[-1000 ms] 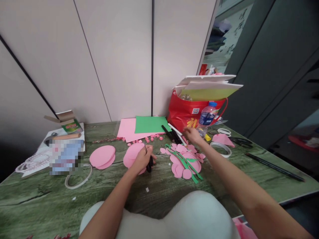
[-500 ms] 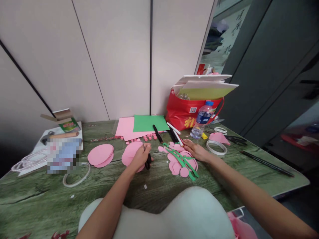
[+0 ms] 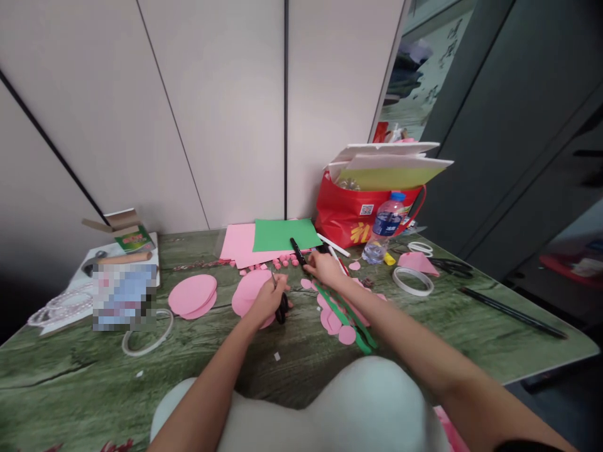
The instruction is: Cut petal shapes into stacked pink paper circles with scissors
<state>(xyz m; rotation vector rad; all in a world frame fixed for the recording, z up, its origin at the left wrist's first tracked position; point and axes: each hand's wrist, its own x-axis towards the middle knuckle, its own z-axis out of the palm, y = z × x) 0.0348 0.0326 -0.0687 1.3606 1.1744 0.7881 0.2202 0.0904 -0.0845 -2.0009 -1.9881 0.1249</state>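
My left hand [image 3: 273, 298] is closed around small black-handled scissors [image 3: 281, 309], blades pointing up and away over pink paper circles [image 3: 247, 289]. My right hand [image 3: 325, 269] has its fingers bent down together near the lower end of a black marker [image 3: 298, 251] and the top of some green paper strips [image 3: 342, 311]. What its fingertips hold, if anything, is hidden. Beneath the strips and my right forearm lie pink paper pieces [image 3: 347, 335], partly covered. Several little pink pieces [image 3: 286, 260] are scattered beyond my hands.
Pink sheets [image 3: 239, 242] and a green sheet [image 3: 285, 235] lie by the wall. A red bag [image 3: 342, 210] and water bottle [image 3: 380, 229] stand at the back right, with a tape roll [image 3: 414, 290] nearer. More pink circles [image 3: 191, 295] and a hammer [image 3: 125, 258] are leftward.
My right hand has moved left and away from me, from the pink pieces to near the marker's end. Pink pieces and green strips have shifted slightly. The left hand keeps the scissors in place.
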